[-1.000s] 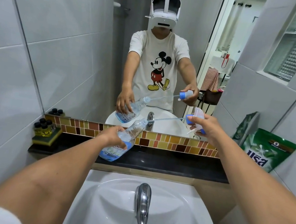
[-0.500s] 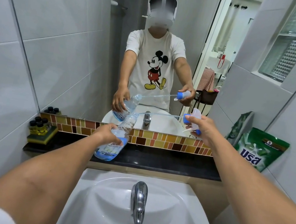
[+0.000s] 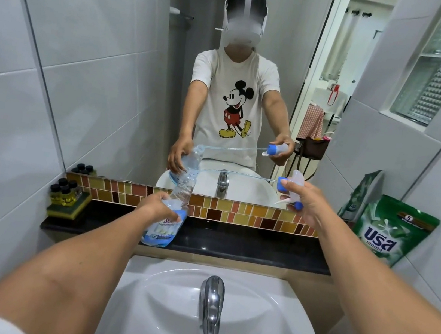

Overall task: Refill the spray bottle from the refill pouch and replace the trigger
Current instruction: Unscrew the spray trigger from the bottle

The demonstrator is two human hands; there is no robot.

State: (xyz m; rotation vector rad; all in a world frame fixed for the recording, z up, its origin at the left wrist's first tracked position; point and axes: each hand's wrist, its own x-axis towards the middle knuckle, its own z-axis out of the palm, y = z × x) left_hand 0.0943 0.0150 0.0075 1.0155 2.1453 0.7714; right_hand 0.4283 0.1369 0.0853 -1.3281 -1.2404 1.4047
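My left hand grips a clear spray bottle with a blue label, tilted with its open neck up and to the right over the black ledge. My right hand holds the white and blue trigger head off to the right. The trigger's thin dip tube runs level to the left, its tip at the bottle's mouth. A green refill pouch leans against the right wall on the ledge. The mirror repeats both hands and the bottle.
A black ledge runs under the mirror, with a mosaic tile strip behind it. Small dark-capped bottles sit on a sponge at its left end. Below are the white sink and chrome tap.
My right hand has drawn the trigger head farther right, so the dip tube has slid out of the bottle until only its tip is at the neck. The bottle now stands steeper.
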